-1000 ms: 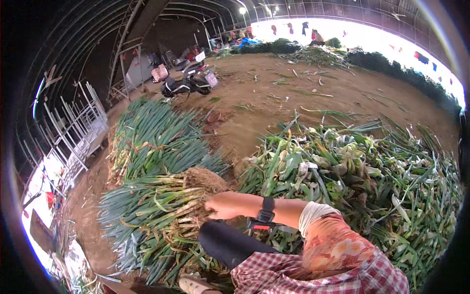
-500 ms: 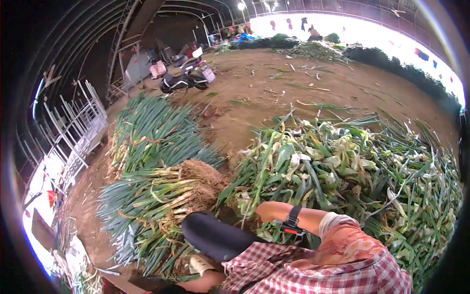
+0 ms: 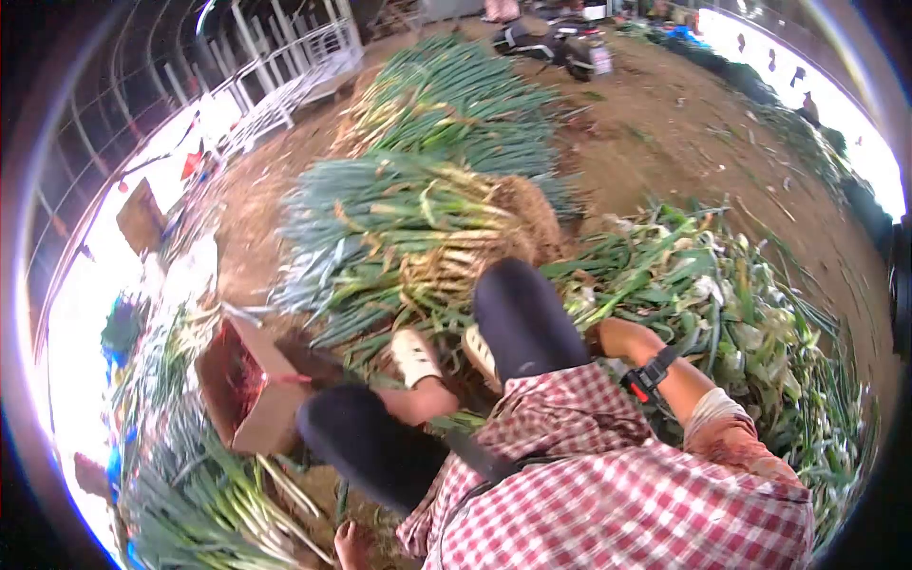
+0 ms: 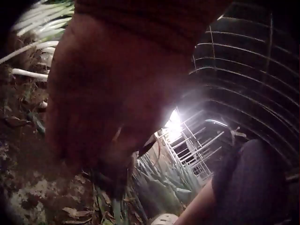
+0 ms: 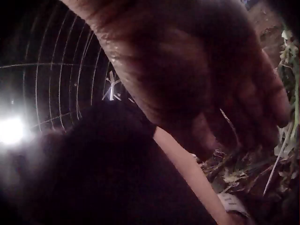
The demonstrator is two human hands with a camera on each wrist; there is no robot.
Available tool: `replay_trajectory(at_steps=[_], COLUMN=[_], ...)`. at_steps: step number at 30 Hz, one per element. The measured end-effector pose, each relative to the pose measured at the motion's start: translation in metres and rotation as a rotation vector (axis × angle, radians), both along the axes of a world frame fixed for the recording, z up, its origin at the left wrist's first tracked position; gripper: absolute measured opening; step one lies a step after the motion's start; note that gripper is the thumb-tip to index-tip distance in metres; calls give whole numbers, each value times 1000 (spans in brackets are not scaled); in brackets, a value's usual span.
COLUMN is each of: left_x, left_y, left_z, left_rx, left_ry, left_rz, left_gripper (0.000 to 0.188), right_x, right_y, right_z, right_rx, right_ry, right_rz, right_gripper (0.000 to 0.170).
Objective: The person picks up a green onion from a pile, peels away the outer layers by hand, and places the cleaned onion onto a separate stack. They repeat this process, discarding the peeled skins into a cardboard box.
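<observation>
At the bottom edge of the head view, my left hand (image 3: 350, 545) is low beside loose spring onions (image 3: 249, 521) with white stems. The left wrist view shows the back of this hand (image 4: 117, 89) dark and large, a green stalk (image 4: 117, 208) just below the fingers; I cannot tell whether they grip it. My right hand (image 3: 617, 338) hangs beside my right knee at the edge of a heap of stripped onion leaves (image 3: 708, 285). Its fingers (image 5: 253, 108) droop loosely with nothing in them. Before my feet lies a stack of spring onions with matted roots (image 3: 527, 217).
A cardboard box (image 3: 271, 404) stands open left of my left knee (image 3: 366, 446). More spring onions (image 3: 446, 95) are piled farther back, near a parked motorbike (image 3: 551, 46). White metal railings (image 3: 285, 81) rise at the far left. Bare soil (image 3: 655, 133) stretches behind the leaf heap.
My right hand has drawn back from the rooted stack to beside the leaf heap. The head view has swung down and left, bringing the box, both knees and my left hand into sight.
</observation>
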State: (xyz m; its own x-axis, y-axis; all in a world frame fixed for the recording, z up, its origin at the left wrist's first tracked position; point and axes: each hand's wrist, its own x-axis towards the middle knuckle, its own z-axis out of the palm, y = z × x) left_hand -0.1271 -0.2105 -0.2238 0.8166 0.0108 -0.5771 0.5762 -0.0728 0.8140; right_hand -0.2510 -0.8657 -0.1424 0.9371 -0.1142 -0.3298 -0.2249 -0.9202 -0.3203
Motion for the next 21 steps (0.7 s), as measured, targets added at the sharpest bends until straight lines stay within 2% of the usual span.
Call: replay_trajectory(at_steps=[2, 3, 4, 5, 7, 8, 9, 11, 12, 13, 14, 15, 16, 18, 21], left_x=[-12, -15, -15, -16, -13, -8, -6, 2, 4, 0, -2, -3, -3, -4, -11], left_y=[4, -1, -8, -16, -30, -31, -29, -36, -35, -42, -53, -62, -66, -63, -64], left_z=[-3, 1, 5, 12, 23, 18, 15, 12, 6, 13, 28, 37, 40, 27, 24], left_rx=[25, -13, -51, -41, 99, 13, 17, 97, 57, 60, 12, -35, 28, 52, 87], left_ry=[-24, -7, 13, 28, 59, 51, 63, -6, 10, 21, 38, 51, 69, 64, 41], left_rz=[74, 73, 64, 67, -91, -53, -51, -60, -83, -76, -72, -69, -62, -75, -131], left_gripper=[28, 29, 31, 31, 32, 33, 33, 33, 32, 32, 31, 31, 30, 30, 31], right_x=[3, 5, 0, -5, -8, -9, -15, -25, -34, -48, -61, -55, -54, -60, -86], right_y=[-18, -16, -13, -7, 0, 1, -1, 5, -11, -31, -50, -39, -27, -34, -24], right_z=[-33, -33, -33, -22, 0, -9, -15, -4, -34, -74, -117, -106, -93, -97, -88], right_rx=[-118, -179, -111, -102, -135, -55, -52, -20, -100, -98, -73, -46, -103, -40, -193], right_ry=[22, 66, 150, 166, 277, 89, 101, 220, 197, 207, 50, -111, 18, 2, -347], right_rz=[140, 116, -174, -170, -190, -168, -166, -375, -207, -198, -112, -27, -203, -154, 7], right_gripper=[22, 21, 21, 21, 20, 19, 19, 20, 19, 19, 19, 18, 14, 12, 10])
